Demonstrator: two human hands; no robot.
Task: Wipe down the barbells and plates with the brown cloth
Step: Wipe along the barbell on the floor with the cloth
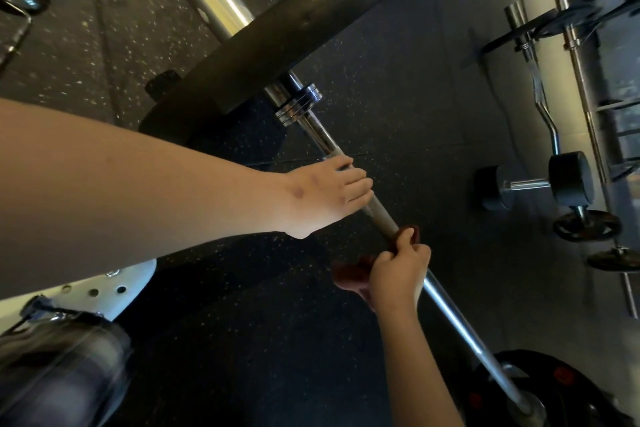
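The right hand (398,270) is curled round the bar (450,308), clamping the soft, crumpled brown cloth (351,272) against the metal, with folds bunching out either side of the fist. Just up the shaft, the left hand (329,191) grips the duller, knurled stretch, fingers wrapped over it. Beyond, the bar passes a ribbed steel collar (298,104) into a thick matte black plate (277,35) on speckled rubber floor (398,114); a second plate (554,388) at the near end seems black too, though dim.
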